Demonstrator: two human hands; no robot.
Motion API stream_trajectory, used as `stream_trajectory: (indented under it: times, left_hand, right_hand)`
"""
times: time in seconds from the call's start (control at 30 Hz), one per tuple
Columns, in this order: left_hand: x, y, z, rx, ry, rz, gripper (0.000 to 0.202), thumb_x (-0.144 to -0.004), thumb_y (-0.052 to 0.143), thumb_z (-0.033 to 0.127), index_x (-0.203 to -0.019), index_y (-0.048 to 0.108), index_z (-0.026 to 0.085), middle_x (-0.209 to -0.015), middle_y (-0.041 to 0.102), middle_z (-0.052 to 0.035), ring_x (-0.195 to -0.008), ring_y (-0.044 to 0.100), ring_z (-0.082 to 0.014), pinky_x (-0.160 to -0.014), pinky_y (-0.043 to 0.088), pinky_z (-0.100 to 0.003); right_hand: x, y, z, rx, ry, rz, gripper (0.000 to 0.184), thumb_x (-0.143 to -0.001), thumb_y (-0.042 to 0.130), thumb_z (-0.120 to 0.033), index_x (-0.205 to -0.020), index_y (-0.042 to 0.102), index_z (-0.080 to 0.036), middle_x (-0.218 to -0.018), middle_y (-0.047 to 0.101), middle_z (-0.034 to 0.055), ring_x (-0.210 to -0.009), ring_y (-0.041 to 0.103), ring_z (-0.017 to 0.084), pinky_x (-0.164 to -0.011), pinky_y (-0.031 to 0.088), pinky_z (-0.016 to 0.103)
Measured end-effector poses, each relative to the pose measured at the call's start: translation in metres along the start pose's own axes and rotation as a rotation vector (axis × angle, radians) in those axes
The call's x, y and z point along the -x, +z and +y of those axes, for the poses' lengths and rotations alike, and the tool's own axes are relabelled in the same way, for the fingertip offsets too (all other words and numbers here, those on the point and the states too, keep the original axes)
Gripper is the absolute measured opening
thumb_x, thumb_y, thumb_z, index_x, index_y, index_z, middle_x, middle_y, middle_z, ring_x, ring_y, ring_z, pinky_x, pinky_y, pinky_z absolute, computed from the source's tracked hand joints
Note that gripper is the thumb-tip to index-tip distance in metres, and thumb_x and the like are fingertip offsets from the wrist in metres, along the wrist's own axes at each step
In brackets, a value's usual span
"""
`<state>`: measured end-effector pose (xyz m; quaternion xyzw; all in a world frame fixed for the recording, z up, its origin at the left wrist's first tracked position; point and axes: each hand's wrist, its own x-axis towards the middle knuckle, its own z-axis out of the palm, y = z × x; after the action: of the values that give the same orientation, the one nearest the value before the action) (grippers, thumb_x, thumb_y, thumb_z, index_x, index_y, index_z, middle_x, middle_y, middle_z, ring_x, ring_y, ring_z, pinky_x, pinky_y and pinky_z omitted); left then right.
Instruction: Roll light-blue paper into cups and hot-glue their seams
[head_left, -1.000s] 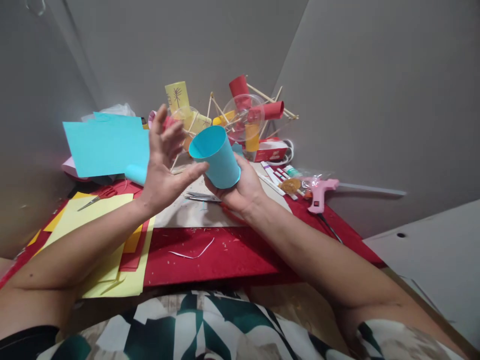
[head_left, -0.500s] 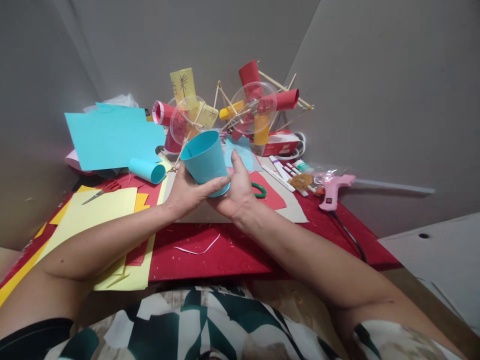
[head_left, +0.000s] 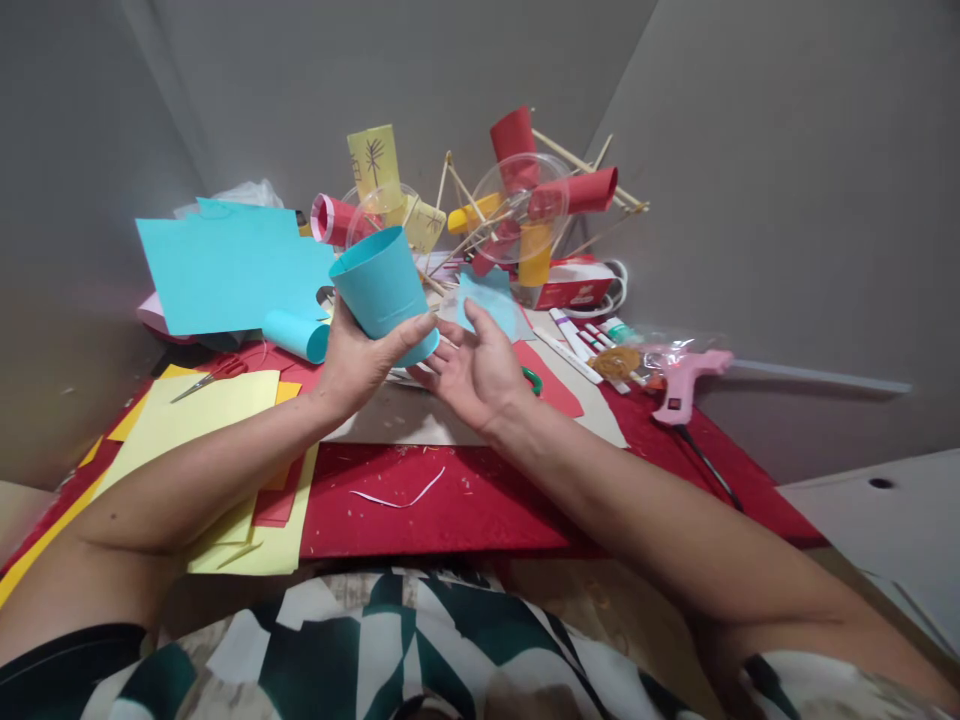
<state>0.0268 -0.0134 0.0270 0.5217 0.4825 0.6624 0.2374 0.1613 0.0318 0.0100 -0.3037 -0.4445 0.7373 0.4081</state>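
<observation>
A blue paper cup point(head_left: 384, 285) is held up over the table, tilted, its wide mouth toward the upper left. My left hand point(head_left: 356, 365) is wrapped around its near side, thumb along the lower wall. My right hand point(head_left: 480, 375) is beside the cup's base, palm up and fingers spread; whether a fingertip touches the base I cannot tell. Below them lies a pale board point(head_left: 375, 428). Green-handled scissors point(head_left: 532, 380), partly hidden by my right hand, rest on red paper point(head_left: 559, 388). A rolled blue paper tube point(head_left: 295, 337) lies left of the cup.
Blue sheets point(head_left: 225, 270) stand at the back left. Yellow paper point(head_left: 225, 420) and red-handled scissors point(head_left: 217, 375) lie on the left. Wheel-like models of paper tubes and plastic discs point(head_left: 525, 205) stand behind. On the right are markers point(head_left: 566, 355) and a corded pink glue gun point(head_left: 682, 385).
My left hand has moved the cup left and slightly up, tilting it further. My right hand has come away from the cup's side and opened, palm up.
</observation>
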Motion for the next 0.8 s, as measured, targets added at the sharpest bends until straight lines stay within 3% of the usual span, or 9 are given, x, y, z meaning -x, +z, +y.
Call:
stream_trajectory:
  times: [0.13,0.23,0.37,0.5,0.6,0.67,0.73,0.77,0.8]
  left_hand:
    - [0.001,-0.002,-0.004,-0.061,0.042,0.03,0.078,-0.062,0.088,0.065,-0.117,0.052,0.023,-0.119,0.067,-0.0108,-0.108,0.068,-0.027,-0.094,0.055,-0.04]
    - [0.005,-0.001,-0.009,-0.099,0.046,0.004,0.086,-0.06,0.089,0.065,-0.124,0.049,0.023,-0.122,0.067,-0.0123,-0.109,0.068,-0.0279,-0.096,0.054,-0.043]
    - [0.008,-0.002,-0.006,-0.156,-0.002,-0.145,0.09,-0.057,0.093,0.058,-0.127,0.05,0.02,-0.118,0.07,-0.0132,-0.104,0.068,-0.0287,-0.092,0.055,-0.043]
    - [0.006,-0.009,0.003,-0.153,-0.121,-0.31,0.065,-0.058,0.094,0.055,-0.103,0.065,0.018,-0.102,0.076,-0.0113,-0.092,0.07,-0.0277,-0.08,0.059,-0.039]
    - [0.007,-0.019,0.003,-0.181,-0.126,-0.327,0.054,-0.06,0.092,0.056,-0.089,0.068,0.018,-0.091,0.077,-0.0094,-0.082,0.07,-0.0249,-0.074,0.06,-0.036]
    - [0.01,-0.028,-0.002,-0.263,-0.083,-0.281,0.05,-0.063,0.09,0.057,-0.082,0.066,0.018,-0.082,0.075,-0.0077,-0.081,0.069,-0.0244,-0.073,0.059,-0.036]
    - [0.014,-0.038,-0.009,-0.346,-0.031,-0.218,0.047,-0.066,0.088,0.057,-0.08,0.064,0.019,-0.077,0.072,-0.0067,-0.082,0.068,-0.0252,-0.074,0.059,-0.037]
    - [0.016,-0.043,-0.012,-0.371,-0.008,-0.187,0.047,-0.066,0.088,0.055,-0.082,0.063,0.019,-0.077,0.072,-0.0066,-0.082,0.068,-0.0253,-0.076,0.059,-0.038]
    - [0.018,-0.047,-0.016,-0.379,0.016,-0.155,0.046,-0.067,0.087,0.054,-0.084,0.063,0.019,-0.077,0.071,-0.0065,-0.081,0.068,-0.025,-0.078,0.059,-0.039]
  right_hand:
    - [0.01,-0.011,0.004,-0.1,0.119,0.065,0.04,-0.082,0.072,-0.062,-0.084,0.063,-0.022,-0.082,0.072,0.0039,-0.078,0.069,0.017,-0.07,0.059,0.03]
    - [0.016,-0.014,0.004,-0.064,0.1,-0.032,0.039,-0.08,0.076,-0.06,-0.082,0.065,-0.022,-0.075,0.072,0.0018,-0.07,0.07,0.015,-0.06,0.056,0.025]
    - [0.016,-0.019,0.002,0.042,0.034,-0.124,0.031,-0.08,0.076,-0.05,-0.078,0.065,-0.021,-0.069,0.071,-0.0005,-0.06,0.067,0.012,-0.055,0.054,0.022]
    - [0.011,-0.026,-0.002,0.128,0.026,-0.139,0.03,-0.078,0.076,-0.046,-0.071,0.064,-0.02,-0.065,0.068,-0.0009,-0.051,0.059,0.009,-0.05,0.05,0.021]
    - [0.011,-0.038,-0.01,0.233,0.034,-0.166,0.03,-0.079,0.075,-0.046,-0.07,0.066,-0.019,-0.065,0.069,0.002,-0.051,0.058,0.011,-0.051,0.049,0.025]
    - [0.013,-0.05,-0.018,0.464,-0.023,-0.157,0.024,-0.085,0.071,-0.041,-0.079,0.07,-0.018,-0.072,0.072,0.0056,-0.06,0.063,0.016,-0.059,0.051,0.029]
    - [0.016,-0.064,-0.028,1.22,-0.25,-0.127,0.022,-0.09,0.062,-0.032,-0.103,0.072,-0.017,-0.097,0.076,0.0114,-0.087,0.069,0.024,-0.077,0.053,0.036]
    - [0.017,-0.071,-0.032,1.558,-0.28,-0.118,0.031,-0.091,0.059,-0.031,-0.117,0.069,-0.016,-0.114,0.074,0.0158,-0.103,0.069,0.03,-0.087,0.053,0.042]
    - [0.019,-0.076,-0.037,1.644,-0.254,-0.124,0.036,-0.088,0.062,-0.029,-0.12,0.067,-0.013,-0.121,0.071,0.0212,-0.11,0.066,0.037,-0.089,0.051,0.048]
